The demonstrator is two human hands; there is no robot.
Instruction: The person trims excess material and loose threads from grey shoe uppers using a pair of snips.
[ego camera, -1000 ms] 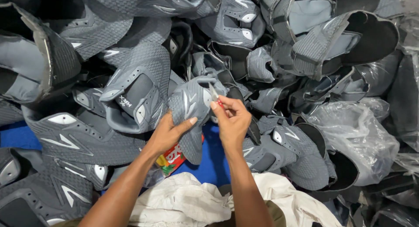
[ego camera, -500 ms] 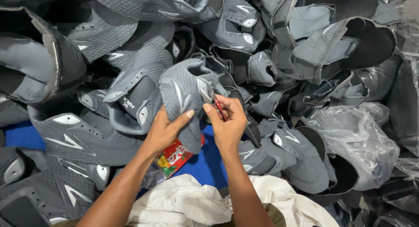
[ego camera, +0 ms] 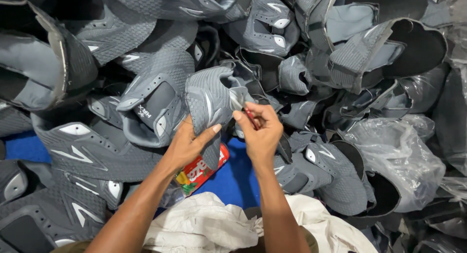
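My left hand [ego camera: 188,145] grips a grey knit shoe upper [ego camera: 209,107] from below and holds it upright above the pile. My right hand [ego camera: 260,131] pinches a small red-handled tool [ego camera: 250,117] against the upper's right edge, near a pale trim strip. The tool's tip is mostly hidden by my fingers. Both forearms reach up from the bottom of the head view.
Many grey and black shoe uppers [ego camera: 146,107] lie heaped all around on a blue surface [ego camera: 233,180]. A red plastic bottle [ego camera: 197,172] lies under my left wrist. A clear plastic bag [ego camera: 394,160] sits at the right, and white cloth [ego camera: 204,226] covers my lap.
Both hands have kept the same grey upper and lifted and turned it slightly, so more of its knit face shows. The right hand stays pinched at its edge.
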